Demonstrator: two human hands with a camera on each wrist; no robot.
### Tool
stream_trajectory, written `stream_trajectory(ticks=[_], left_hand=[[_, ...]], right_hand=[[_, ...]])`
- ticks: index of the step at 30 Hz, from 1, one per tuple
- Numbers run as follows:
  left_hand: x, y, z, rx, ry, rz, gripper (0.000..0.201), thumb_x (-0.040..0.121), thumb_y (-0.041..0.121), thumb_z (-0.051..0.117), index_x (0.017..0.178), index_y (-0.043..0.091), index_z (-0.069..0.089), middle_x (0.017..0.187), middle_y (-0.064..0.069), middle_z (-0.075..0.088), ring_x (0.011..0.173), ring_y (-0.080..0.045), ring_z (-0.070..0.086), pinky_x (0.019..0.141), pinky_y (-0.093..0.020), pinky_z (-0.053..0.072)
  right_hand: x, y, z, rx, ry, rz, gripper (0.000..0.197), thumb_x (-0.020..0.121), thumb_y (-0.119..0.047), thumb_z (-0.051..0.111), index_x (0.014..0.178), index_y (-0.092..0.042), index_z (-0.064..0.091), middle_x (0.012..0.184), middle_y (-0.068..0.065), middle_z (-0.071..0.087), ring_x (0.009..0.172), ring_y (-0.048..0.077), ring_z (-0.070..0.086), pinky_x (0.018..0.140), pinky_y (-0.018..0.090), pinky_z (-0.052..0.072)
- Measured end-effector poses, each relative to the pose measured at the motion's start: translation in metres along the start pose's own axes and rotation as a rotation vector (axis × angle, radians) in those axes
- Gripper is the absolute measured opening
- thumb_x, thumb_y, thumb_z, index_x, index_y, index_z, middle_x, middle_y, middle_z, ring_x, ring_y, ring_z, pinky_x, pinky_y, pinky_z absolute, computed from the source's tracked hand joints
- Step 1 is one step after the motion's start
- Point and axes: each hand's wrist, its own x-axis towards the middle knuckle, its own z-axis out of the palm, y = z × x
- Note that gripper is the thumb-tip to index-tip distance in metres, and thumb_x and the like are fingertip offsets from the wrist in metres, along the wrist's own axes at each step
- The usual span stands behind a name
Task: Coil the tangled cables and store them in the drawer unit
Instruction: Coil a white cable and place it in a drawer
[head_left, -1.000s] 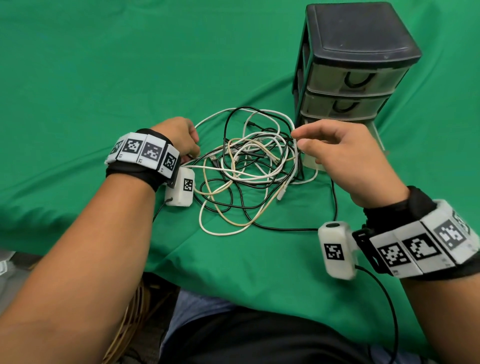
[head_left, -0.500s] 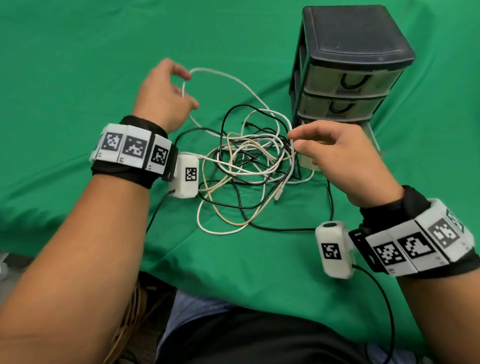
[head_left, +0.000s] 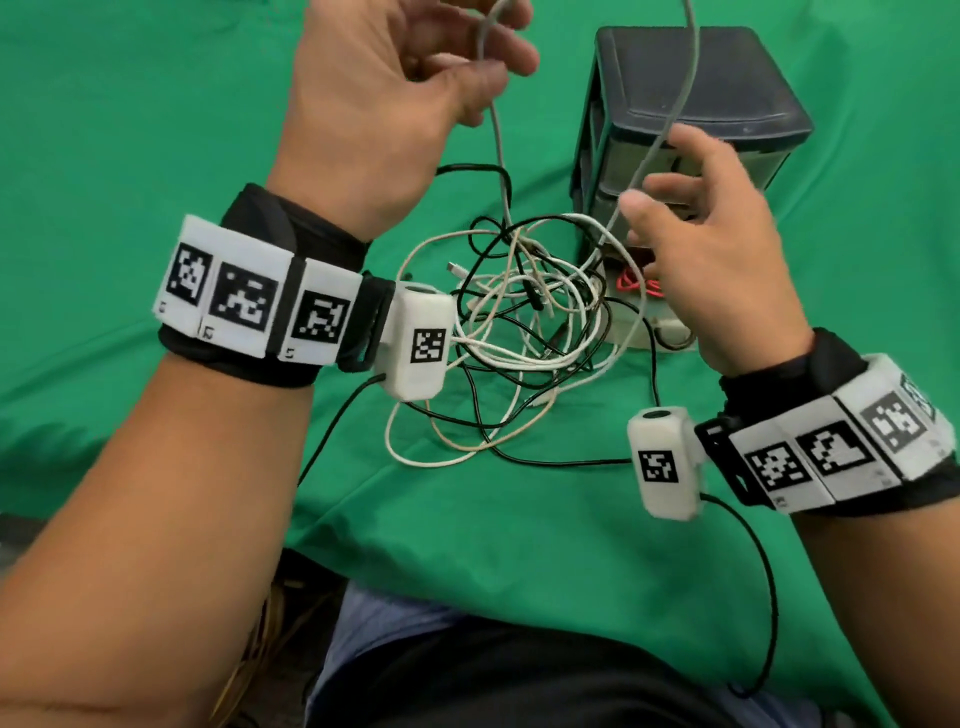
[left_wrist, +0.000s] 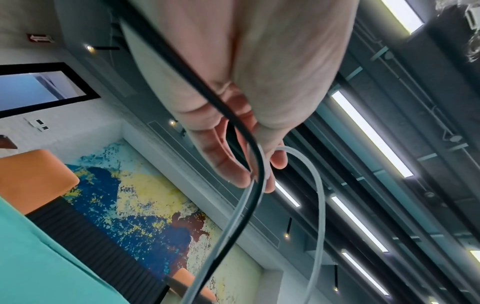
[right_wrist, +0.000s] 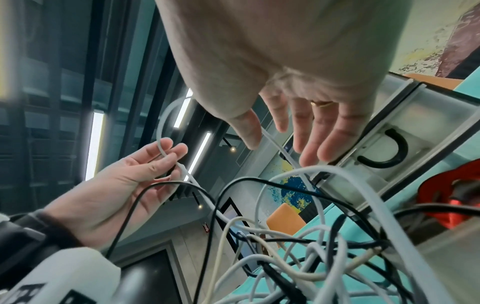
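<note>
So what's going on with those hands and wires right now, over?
Left hand pinches a white cable, lifted high. Right hand open beside it. Tangle uncoiled on the cloth. Drawer unit: bottom drawer open, upper two shut.

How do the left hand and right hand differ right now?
The left hand is raised high, while the right hand sits lower, in front of the drawer unit. The left pinches a loop of white cable; the right has straight, spread fingers, gripping nothing. Both are at the same white cable.
</note>
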Motion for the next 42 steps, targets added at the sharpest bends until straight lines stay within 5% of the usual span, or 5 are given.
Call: stream_trajectory(ticks=[7, 15, 27, 36, 42], left_hand=[[-0.007, -0.006, 0.007, -0.008, -0.032, -0.008, 0.027, 0.084, 0.000, 0.065, 0.087, 0.024, 0.054, 0.091, -0.003, 0.071, 0.074, -0.005, 0.066, 0.069, -0.025, 0.053], [-0.017, -0.031, 0.020, 0.137, -0.226, -0.247, 0.037, 0.079, 0.005, 0.071, 0.096, 0.032, 0.054, 0.097, 0.002, 0.068, 0.077, -0.002, 0.060, 0.078, -0.024, 0.050], [-0.027, -0.065, 0.014, 0.553, -0.394, -0.439, 0.029, 0.080, 0.008, 0.075, 0.100, 0.025, 0.061, 0.071, 0.004, 0.046, 0.055, -0.006, 0.041, 0.051, -0.015, 0.031], [-0.027, -0.070, 0.017, 0.593, -0.189, -0.533, 0.032, 0.072, 0.029, 0.086, 0.091, 0.022, 0.061, 0.075, 0.011, 0.044, 0.077, -0.019, 0.049, 0.071, -0.025, 0.033], [-0.031, -0.077, 0.021, 0.676, -0.188, -0.560, 0.027, 0.072, 0.026, 0.085, 0.088, 0.020, 0.064, 0.079, 0.002, 0.052, 0.082, -0.023, 0.053, 0.070, -0.027, 0.037]], right_hand=[[0.009, 0.010, 0.005, -0.090, -0.153, -0.007, 0.015, 0.095, -0.026, 0.060, 0.091, -0.023, 0.074, 0.087, -0.001, 0.073, 0.087, 0.029, 0.068, 0.084, 0.050, 0.057], [0.012, -0.016, -0.006, 0.127, -0.029, -0.156, 0.010, 0.095, -0.018, 0.064, 0.095, -0.013, 0.073, 0.080, 0.007, 0.072, 0.070, 0.013, 0.067, 0.067, 0.024, 0.057], [0.016, -0.019, -0.027, 0.247, 0.210, -0.282, 0.023, 0.095, -0.029, 0.064, 0.107, -0.012, 0.074, 0.082, 0.006, 0.072, 0.043, 0.014, 0.054, 0.042, 0.028, 0.043], [0.013, -0.014, -0.032, 0.307, 0.344, -0.328, 0.028, 0.088, -0.033, 0.070, 0.106, -0.013, 0.077, 0.094, 0.001, 0.077, 0.071, 0.009, 0.063, 0.069, 0.030, 0.052], [-0.002, -0.027, -0.028, 0.296, 0.435, -0.662, 0.007, 0.089, -0.018, 0.073, 0.094, -0.023, 0.072, 0.080, -0.023, 0.070, 0.076, -0.004, 0.060, 0.071, 0.022, 0.047]])
